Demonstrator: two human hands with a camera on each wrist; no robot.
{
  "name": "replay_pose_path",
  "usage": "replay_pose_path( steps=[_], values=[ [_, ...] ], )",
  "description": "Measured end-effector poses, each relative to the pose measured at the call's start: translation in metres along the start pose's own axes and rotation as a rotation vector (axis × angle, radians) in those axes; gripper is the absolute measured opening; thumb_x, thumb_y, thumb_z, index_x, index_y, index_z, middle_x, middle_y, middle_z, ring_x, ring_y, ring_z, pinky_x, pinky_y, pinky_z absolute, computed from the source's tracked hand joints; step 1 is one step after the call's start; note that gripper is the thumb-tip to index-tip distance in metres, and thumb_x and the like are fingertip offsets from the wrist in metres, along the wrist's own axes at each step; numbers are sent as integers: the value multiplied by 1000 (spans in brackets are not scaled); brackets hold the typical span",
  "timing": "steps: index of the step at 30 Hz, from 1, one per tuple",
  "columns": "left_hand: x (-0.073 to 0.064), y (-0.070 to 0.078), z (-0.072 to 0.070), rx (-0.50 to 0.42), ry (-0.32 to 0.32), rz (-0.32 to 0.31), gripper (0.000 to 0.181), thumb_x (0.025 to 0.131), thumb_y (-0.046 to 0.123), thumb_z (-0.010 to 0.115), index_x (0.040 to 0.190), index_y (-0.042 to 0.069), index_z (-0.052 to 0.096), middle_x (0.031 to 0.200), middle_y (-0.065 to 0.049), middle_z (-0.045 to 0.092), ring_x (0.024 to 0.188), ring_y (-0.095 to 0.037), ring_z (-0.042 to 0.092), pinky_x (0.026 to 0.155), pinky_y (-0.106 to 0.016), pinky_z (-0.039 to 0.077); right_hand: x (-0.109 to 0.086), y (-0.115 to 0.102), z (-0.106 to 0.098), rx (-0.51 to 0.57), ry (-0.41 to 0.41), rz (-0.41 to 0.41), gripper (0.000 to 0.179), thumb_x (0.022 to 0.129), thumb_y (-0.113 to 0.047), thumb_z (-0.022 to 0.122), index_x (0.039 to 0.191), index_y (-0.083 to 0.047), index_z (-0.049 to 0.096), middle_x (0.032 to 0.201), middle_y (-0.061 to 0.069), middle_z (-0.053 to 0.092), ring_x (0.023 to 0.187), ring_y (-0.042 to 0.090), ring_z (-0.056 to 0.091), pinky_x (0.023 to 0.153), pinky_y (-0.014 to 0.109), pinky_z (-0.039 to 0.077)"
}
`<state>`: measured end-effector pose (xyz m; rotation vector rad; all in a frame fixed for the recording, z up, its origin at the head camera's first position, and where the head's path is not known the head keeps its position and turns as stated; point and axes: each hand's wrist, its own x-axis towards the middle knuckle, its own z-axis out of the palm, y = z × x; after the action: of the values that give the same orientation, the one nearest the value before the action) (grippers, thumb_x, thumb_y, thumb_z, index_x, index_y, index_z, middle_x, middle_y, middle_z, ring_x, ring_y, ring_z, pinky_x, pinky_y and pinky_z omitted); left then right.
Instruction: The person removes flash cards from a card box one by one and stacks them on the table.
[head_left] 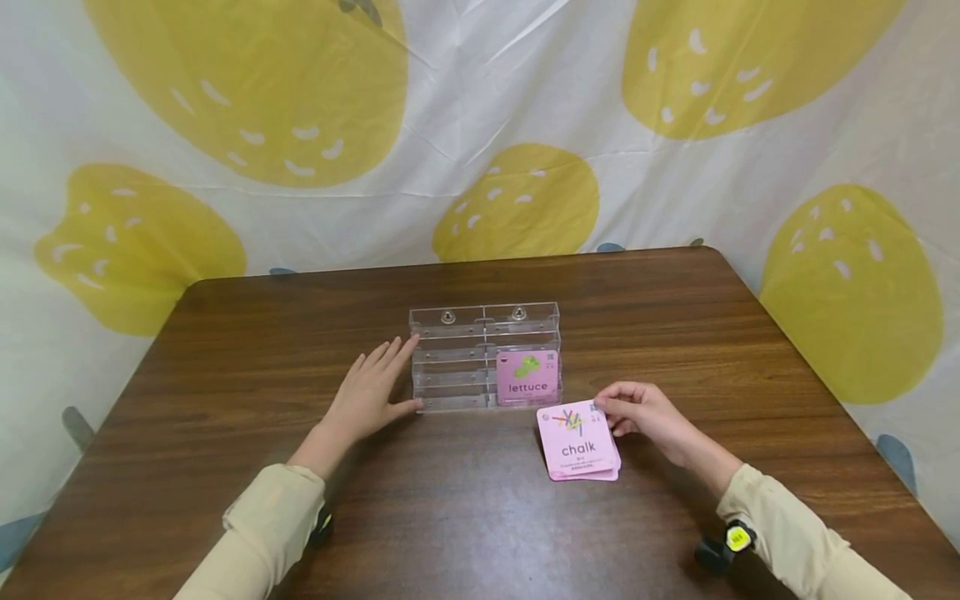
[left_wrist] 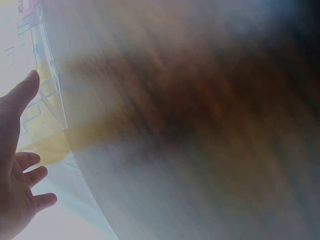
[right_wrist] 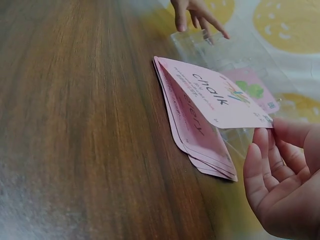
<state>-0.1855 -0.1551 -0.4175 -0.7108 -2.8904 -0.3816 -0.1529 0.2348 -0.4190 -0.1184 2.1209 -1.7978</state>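
Note:
My right hand [head_left: 648, 421] pinches the upper right corner of a pink "chalk" card [head_left: 578, 442]. In the right wrist view that card [right_wrist: 217, 95] is lifted at this corner, its opposite side still on a small stack of pink cards [right_wrist: 195, 132]; the one beneath reads partly "elery". A clear plastic rack [head_left: 450, 379] with tiered pockets lies on the table, and a pink "lettuce" card [head_left: 527, 377] sits in its lower right part. My left hand [head_left: 367, 387] has its fingers spread, thumb and fingertips against the rack's left side.
The brown wooden table [head_left: 480, 517] carries the rack and the cards. Behind it hangs a white cloth [head_left: 465, 75] printed with yellow fruit. Each wrist wears a dark strap device, the right one [head_left: 738, 537] with a yellow face.

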Motion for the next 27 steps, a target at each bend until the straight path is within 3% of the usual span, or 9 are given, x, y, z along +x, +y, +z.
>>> replay_pose_path(
  steps=[17,27],
  values=[
    [0,0,-1,-3,-15,-10,94,75,45,70,147,18,15,142,-20,32,129,-36,31,102,-57,24,1,2,-4,66,-15,126,7,89,-13,55,87,-10,61,70,-3,59,62,7,55,55,20,48],
    [0,1,-2,-12,-24,-13,94,76,45,69,147,17,14,143,-20,32,130,-35,30,103,-56,24,4,6,-5,-34,8,147,14,87,-13,57,92,-1,60,68,-2,59,60,8,55,54,21,48]
  ],
)
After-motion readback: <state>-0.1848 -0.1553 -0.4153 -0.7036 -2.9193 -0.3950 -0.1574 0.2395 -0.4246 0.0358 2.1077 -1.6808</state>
